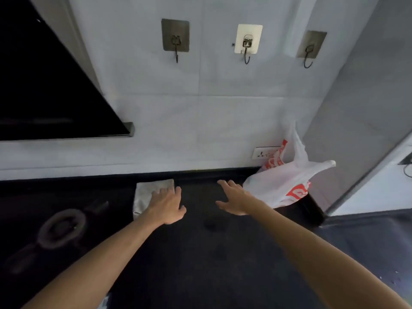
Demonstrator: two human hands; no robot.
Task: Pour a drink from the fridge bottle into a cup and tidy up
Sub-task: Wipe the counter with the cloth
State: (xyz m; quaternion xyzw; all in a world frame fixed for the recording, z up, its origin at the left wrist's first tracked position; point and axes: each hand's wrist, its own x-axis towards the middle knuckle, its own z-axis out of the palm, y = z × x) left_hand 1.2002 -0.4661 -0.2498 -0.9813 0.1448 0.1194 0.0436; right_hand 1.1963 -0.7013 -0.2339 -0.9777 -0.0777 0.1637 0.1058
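A folded grey cloth [148, 192] lies on the dark countertop [200, 253] close to the wall. My left hand [167, 205] rests flat on the cloth's right part, fingers spread, covering that side. My right hand [234, 198] hovers over the bare counter to the right of the cloth, fingers apart and holding nothing. No bottle or cup is in view.
A white plastic bag with red print [287, 184] sits in the back right corner, in front of a wall socket [263, 152]. A gas burner [62, 228] is at the left under a black range hood [44, 85]. Three hooks [246, 43] hang on the tiled wall.
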